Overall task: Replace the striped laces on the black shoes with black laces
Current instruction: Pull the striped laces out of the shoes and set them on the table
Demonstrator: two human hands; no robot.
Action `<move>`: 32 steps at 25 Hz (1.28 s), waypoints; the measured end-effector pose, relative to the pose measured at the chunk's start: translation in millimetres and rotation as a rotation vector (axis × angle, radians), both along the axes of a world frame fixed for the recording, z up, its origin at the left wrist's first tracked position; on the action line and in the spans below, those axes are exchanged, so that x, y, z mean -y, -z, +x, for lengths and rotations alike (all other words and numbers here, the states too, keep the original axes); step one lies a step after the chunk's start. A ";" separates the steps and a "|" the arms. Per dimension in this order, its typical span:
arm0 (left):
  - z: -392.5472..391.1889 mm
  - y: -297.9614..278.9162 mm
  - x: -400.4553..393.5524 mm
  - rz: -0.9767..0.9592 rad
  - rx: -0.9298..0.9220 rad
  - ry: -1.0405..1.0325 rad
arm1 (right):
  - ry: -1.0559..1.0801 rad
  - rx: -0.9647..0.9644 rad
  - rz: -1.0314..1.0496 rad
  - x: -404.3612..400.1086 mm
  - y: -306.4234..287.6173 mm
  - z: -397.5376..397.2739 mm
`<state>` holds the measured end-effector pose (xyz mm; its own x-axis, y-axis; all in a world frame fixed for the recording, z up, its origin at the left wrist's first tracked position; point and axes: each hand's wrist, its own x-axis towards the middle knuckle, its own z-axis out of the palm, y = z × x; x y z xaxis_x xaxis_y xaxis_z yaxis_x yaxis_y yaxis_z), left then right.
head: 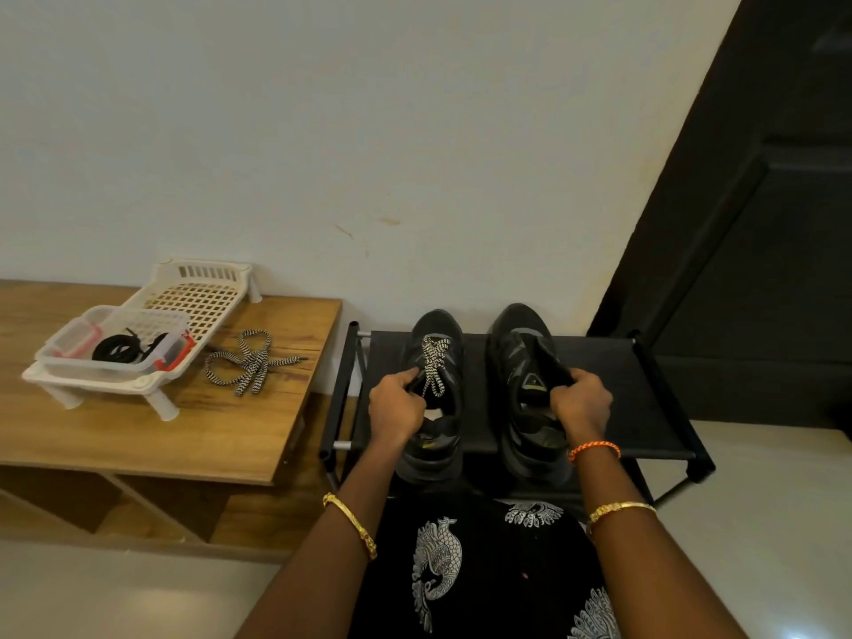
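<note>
1. Two black shoes are seen side by side on a black rack (645, 398). The left shoe (433, 408) is laced with a striped lace (433, 362); the right shoe (530, 398) appears to have none.
2. A second striped lace, loose (251, 362), lies on the wooden bench (138, 431). Black laces (120, 349) are coiled in a clear box (110, 343) on a white tray (193, 292), well apart from the shoes.
3. Risk: the lace could be snagged in an eyelet if it is pulled hard while crossed, and the shoe could be dragged off the rack's near edge, over which both heels already hang.
4. Risk: the loose lace could be mistaken for, or tangled with, a replacement if both are heaped together.
5. The left hand (396, 408) is curled at the left shoe's collar, fingers gripping near the lace's lower end; whether the lace itself is pinched cannot be told.
6. The right hand (581, 403) is closed on the right shoe's tongue and collar, wrist low, forearm reaching straight forward.
</note>
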<state>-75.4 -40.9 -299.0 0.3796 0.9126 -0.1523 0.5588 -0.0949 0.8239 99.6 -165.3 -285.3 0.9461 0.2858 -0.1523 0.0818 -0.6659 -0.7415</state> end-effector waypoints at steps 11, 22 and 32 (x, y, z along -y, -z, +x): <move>-3.6 2.5 0.1 -0.043 0.024 -0.094 | -0.251 0.304 0.207 -39.1 -25.3 -36.0; -4.3 15.8 -1.1 -0.131 0.193 -0.178 | -0.530 0.251 -0.064 -84.4 7.0 -90.5; -1.1 15.8 1.8 0.256 -0.087 0.013 | -0.459 0.144 0.143 -96.6 1.5 -72.4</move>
<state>-76.6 -42.7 -314.8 0.3872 0.9206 0.0507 0.6235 -0.3020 0.7212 27.2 -68.7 -286.8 0.7264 0.6860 0.0416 0.4506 -0.4296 -0.7826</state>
